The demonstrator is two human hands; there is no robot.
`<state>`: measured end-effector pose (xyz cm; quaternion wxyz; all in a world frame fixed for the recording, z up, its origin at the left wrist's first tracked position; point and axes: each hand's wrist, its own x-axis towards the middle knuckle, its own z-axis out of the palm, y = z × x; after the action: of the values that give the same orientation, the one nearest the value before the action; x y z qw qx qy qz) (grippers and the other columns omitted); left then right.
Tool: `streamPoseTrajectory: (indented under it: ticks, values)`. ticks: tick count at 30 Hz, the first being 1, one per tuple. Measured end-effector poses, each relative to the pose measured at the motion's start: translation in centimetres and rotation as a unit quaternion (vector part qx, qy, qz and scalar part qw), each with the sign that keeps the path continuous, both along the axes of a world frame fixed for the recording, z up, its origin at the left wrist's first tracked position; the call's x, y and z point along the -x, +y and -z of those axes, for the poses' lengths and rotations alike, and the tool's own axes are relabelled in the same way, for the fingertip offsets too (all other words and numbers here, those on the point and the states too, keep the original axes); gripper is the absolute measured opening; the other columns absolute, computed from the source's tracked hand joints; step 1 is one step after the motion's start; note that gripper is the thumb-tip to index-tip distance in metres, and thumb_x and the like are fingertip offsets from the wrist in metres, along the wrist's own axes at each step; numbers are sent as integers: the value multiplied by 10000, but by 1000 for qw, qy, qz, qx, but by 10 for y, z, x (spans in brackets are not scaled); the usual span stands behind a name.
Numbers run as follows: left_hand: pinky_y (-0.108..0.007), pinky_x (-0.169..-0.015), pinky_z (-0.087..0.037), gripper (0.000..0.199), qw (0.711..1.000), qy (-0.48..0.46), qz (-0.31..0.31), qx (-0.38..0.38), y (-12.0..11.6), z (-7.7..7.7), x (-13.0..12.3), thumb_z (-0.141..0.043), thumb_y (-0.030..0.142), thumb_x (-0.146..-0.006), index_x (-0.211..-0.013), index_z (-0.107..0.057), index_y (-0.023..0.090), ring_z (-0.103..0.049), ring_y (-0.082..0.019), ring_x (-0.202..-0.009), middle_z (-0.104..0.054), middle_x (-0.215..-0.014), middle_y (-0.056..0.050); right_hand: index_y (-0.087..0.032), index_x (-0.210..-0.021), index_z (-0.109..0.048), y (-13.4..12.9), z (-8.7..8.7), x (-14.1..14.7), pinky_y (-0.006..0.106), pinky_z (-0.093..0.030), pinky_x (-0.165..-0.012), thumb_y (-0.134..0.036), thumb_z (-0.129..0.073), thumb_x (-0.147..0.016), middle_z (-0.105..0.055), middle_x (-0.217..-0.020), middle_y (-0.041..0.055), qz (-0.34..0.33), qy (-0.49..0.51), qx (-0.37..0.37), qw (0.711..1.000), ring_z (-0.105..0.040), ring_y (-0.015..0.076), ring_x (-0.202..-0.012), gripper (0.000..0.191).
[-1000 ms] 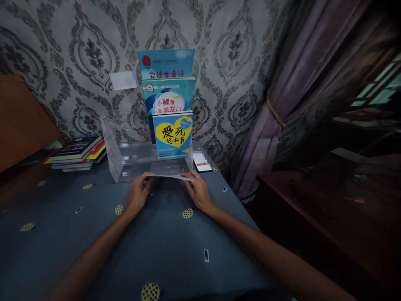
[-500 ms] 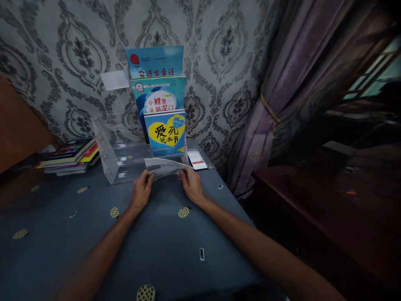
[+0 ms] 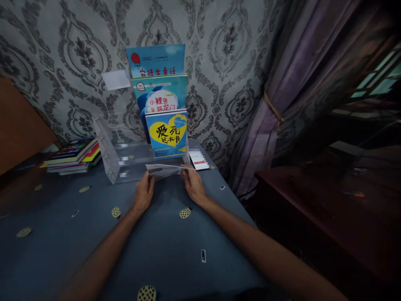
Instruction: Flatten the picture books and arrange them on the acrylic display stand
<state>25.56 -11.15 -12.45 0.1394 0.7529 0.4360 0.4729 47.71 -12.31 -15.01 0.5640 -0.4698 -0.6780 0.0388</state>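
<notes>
Two hands are seen, set apart, with one thin sheet clamped between them: its left end is gripped by the left hand [image 3: 144, 192] and its right end by the right hand [image 3: 194, 186]. The sheet [image 3: 166, 169] is held nearly edge-on, above the counter [image 3: 163, 246] and in front of one clear rack [image 3: 108, 159]; whether it is a single leaf or a thin book cannot be told, nor whether the rack is touched by it. Part of the rack's low front is hidden by the sheet and the hands.

Three books are borne upright at the rack's right side, one behind another: a blue and yellow front book [image 3: 169, 138], a middle book [image 3: 144, 90] whose lower part is covered by it, and a taller rear book [image 3: 156, 58], of which mainly the top is shown.

Just right of the rack, one phone [image 3: 199, 161] is laid on the counter, its screen partly blurred. To the left, one pile of books [image 3: 73, 156] is stacked; their exact number cannot be counted. One white card [image 3: 116, 80] is seen above the rack's left part, before the patterned wall [image 3: 84, 50]. The far right is taken up by one tied curtain [image 3: 266, 133] and a dark red table [image 3: 300, 196].
</notes>
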Motion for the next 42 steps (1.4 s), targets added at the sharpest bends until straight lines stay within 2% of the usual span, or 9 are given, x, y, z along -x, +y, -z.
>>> streamPoseTrajectory:
  ticks: [10,15,19,22,26,33,42]
  values:
    - [-284,-683,-446,176,999,-34,-4,7,3,3,-1,-429,355,-987,-947,-540,224,-580,-169,-682,-624,-756,1,-219,-1203,-632,-9,-14,3,407,-559,-887,-291,-389,-1045,-697,-1031,92,-3,8,-11,1000,-662,234,-919,298]
    - [-313,-733,-481,213,999,-37,-1,7,11,11,-1,-424,387,-992,-941,-548,222,-615,-190,-752,-654,-824,-33,-218,-1183,-643,-6,-11,3,414,-558,-895,-275,-416,-1027,-700,-1078,104,-14,14,-14,1000,-664,238,-951,282]
    - [-336,-768,-474,211,999,-34,-26,-4,14,13,-1,-436,383,-981,-894,-545,224,-582,-201,-777,-622,-822,-41,-216,-1180,-639,-4,-8,2,411,-553,-885,-274,-421,-1024,-695,-1076,100,-23,12,-13,1000,-658,231,-925,274]
    - [-345,-791,-476,185,999,-25,-30,-12,13,10,-1,-453,349,-972,-892,-558,220,-577,-204,-792,-622,-834,-44,-210,-1146,-635,-5,-9,1,393,-547,-852,-295,-407,-1027,-685,-1049,95,-16,15,-10,1000,-644,227,-890,271]
    - [-329,-776,-476,160,1000,-11,-20,-8,8,3,-3,-455,304,-966,-969,-587,212,-598,-200,-795,-657,-873,-46,-215,-979,-619,-7,-14,0,366,-527,-789,-317,-404,-1026,-654,-907,68,4,13,-3,1000,-611,227,-837,243]
    - [-286,-690,-443,196,1000,-9,-17,-3,3,-4,-9,-430,317,-973,-984,-594,209,-591,-180,-717,-646,-805,-20,-218,-1094,-619,-9,-23,0,379,-527,-852,-284,-438,-992,-696,-1023,93,17,25,-28,999,-639,246,-935,218]
    - [-285,-719,-457,192,999,-13,-12,-36,9,-17,-17,-446,289,-970,-925,-615,208,-596,-180,-742,-654,-815,-30,-212,-971,-587,0,-29,-2,339,-509,-755,-302,-441,-973,-654,-877,56,33,45,-23,998,-613,217,-795,171]
